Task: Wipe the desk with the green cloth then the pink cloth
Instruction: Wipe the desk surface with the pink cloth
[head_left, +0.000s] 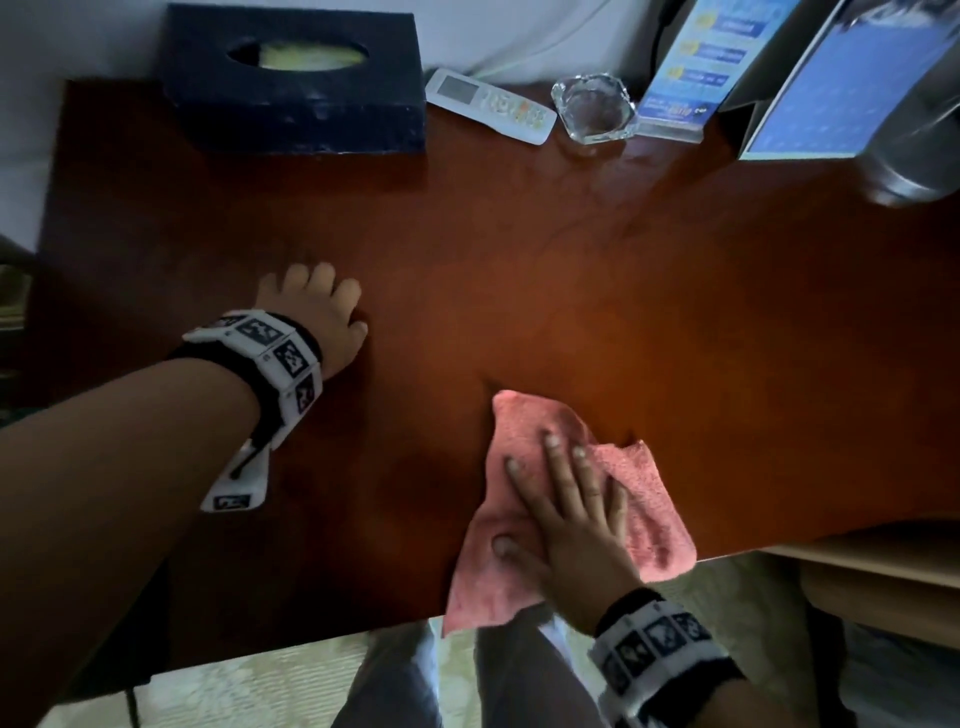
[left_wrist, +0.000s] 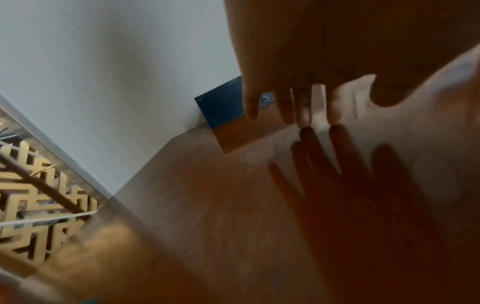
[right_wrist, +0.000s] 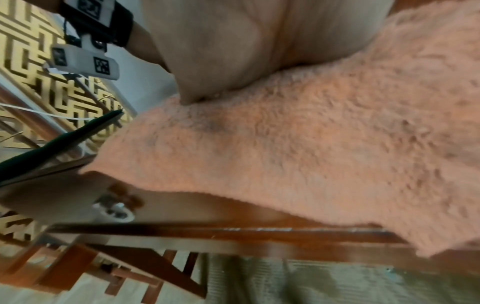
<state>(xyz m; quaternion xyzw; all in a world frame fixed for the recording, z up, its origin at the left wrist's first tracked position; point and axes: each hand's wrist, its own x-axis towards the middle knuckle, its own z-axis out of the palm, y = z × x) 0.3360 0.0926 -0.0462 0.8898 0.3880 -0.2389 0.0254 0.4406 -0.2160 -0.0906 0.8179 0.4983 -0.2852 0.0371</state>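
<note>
The pink cloth (head_left: 644, 499) lies crumpled on the reddish-brown desk (head_left: 571, 291) near its front edge, one corner hanging over. My right hand (head_left: 561, 499) presses flat on it with straight, spread fingers. In the right wrist view the pink cloth (right_wrist: 311, 154) fills most of the frame under my palm. My left hand (head_left: 317, 306) rests on the bare desk at the left, fingers straight and touching the wood; the left wrist view shows those fingers (left_wrist: 301, 107) above their reflection. No green cloth is in view.
Along the back edge stand a dark blue tissue box (head_left: 296, 83), a white remote (head_left: 488, 106), a glass ashtray (head_left: 595, 109), a blue leaflet stand (head_left: 696, 73) and a blue card (head_left: 841, 88). A clear glass object (head_left: 914, 150) sits at the right.
</note>
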